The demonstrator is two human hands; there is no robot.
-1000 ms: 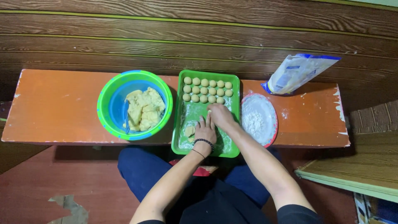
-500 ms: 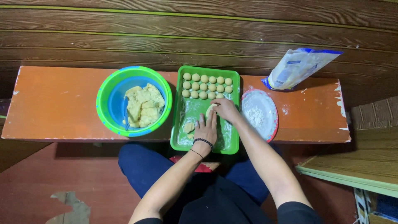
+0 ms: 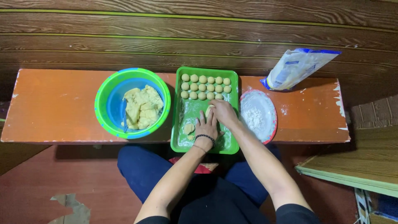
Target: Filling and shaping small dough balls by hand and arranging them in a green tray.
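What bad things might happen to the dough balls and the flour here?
The plate of flour sits at the bench's front edge, close to the right hand's forearm, so a bump might tip it off. Both hands work just below the dough balls in the green tray, so the left hand might squash the nearest row.

bowl [image 3: 132, 74] left, plate [image 3: 271, 124] right flanking tray [image 3: 178, 143]

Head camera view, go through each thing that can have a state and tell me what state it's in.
Green tray: holds rows of dough balls, floury.
Blue bowl: part full of dough.
Plate: holds flour.
Bag: lying tilted; open or closed, cannot tell.
Left hand: flat on tray.
Right hand: over a dough piece; grip unclear.
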